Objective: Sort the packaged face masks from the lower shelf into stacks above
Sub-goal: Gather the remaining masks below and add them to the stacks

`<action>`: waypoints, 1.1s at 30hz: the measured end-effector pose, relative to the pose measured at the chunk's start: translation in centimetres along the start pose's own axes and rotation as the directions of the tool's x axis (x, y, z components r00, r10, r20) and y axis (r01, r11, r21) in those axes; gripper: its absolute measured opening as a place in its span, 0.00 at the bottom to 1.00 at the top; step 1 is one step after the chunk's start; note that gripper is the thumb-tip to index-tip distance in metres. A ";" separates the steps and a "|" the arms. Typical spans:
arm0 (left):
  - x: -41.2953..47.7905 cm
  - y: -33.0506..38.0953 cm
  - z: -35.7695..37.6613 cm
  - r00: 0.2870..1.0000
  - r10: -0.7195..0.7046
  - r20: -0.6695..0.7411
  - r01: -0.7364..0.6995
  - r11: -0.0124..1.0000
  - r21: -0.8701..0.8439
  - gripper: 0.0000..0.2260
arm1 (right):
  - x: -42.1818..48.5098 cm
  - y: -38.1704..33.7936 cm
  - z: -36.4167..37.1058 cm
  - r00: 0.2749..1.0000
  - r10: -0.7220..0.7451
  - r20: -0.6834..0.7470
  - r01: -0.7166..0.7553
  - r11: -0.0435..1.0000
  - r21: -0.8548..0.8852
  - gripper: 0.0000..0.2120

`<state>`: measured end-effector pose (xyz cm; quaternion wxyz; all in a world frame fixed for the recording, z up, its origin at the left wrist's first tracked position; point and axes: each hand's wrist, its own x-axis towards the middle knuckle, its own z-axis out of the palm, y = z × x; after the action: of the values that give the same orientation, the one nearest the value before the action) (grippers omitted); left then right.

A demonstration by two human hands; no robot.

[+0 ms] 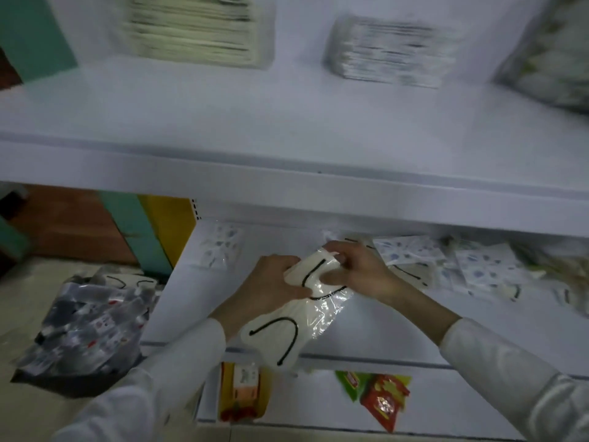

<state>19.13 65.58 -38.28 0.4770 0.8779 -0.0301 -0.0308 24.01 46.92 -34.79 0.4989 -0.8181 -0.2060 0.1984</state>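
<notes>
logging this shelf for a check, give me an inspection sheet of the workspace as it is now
surface: white upper shelf, blurred; lower shelf beneath
job's things: cream masks held over lower shelf; loose packs lie on it, right; cream stack and grey stack on upper shelf
clutter: bag of dark packs, floor left; snack packets below
grippers: left hand and right hand both grip the masks
cables: nothing seen
surroundings: teal and yellow panels, left

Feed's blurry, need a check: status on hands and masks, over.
Left hand, right hand both gripping white masks over lower shelf. Cream stack and grey stack above. Loose masks on shelf, right. Nothing in the way.
</notes>
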 end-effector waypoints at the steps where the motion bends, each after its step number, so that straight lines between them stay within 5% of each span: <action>1: -0.8 0.8 0.0 1.000 -0.005 -0.021 0.004 1.000 -0.008 0.16 | -1.1 0.0 0.2 0.999 -0.007 -0.053 0.008 1.000 0.019 0.17; 5: -4.4 4.8 -1.4 0.994 -0.066 -0.081 0.045 0.970 -0.240 0.10 | -6.8 -0.5 -0.3 0.987 0.078 -0.138 -0.031 0.948 0.316 0.40; 10: -10.1 13.2 -4.3 0.988 0.064 -0.139 -0.119 0.889 -0.442 0.12 | -14.4 -2.9 -1.0 0.988 -0.012 0.153 -0.062 0.883 0.466 0.28; 13: -11.7 18.7 -6.3 0.953 0.080 -0.293 -0.242 0.784 -0.572 0.13 | -16.0 -4.8 -0.8 0.984 -0.094 0.154 -0.015 0.806 0.591 0.32; 16: -11.2 23.0 -8.0 0.916 -0.001 -0.402 -0.317 0.612 -0.724 0.11 | -15.7 -9.1 -0.4 0.979 -0.203 0.009 0.152 0.761 0.630 0.38; 20: -9.5 25.8 -9.9 0.875 -0.159 -0.456 -0.385 0.340 -0.858 0.11 | -14.5 -16.4 -1.3 0.917 -0.195 -0.348 0.377 0.707 0.598 0.24; 22: -8.5 26.2 -11.2 0.860 -0.186 -0.475 -0.414 0.287 -0.864 0.12 | -13.5 -19.2 -2.4 0.872 -0.184 -0.454 0.427 0.737 0.523 0.13; 25: -7.7 25.2 -14.0 0.847 -0.128 -0.517 -0.453 0.337 -0.825 0.16 | -11.6 -20.8 -5.5 0.817 -0.208 -0.538 0.434 0.837 0.334 0.06; 28: -7.3 22.8 -17.5 0.830 -0.076 -0.553 -0.424 0.559 -0.713 0.19 | -9.8 -21.0 -8.4 0.819 -0.287 -0.497 0.394 0.911 0.124 0.03; 33: -6.7 19.5 -19.3 0.799 0.077 -0.597 -0.346 0.870 -0.351 0.14 | -6.8 -19.9 -9.4 0.859 -0.305 -0.412 0.314 0.948 -0.046 0.23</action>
<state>13.64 71.66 -11.23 0.6511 0.7055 0.0195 0.2791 20.53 44.67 -12.11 0.5656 -0.7920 -0.2219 -0.0599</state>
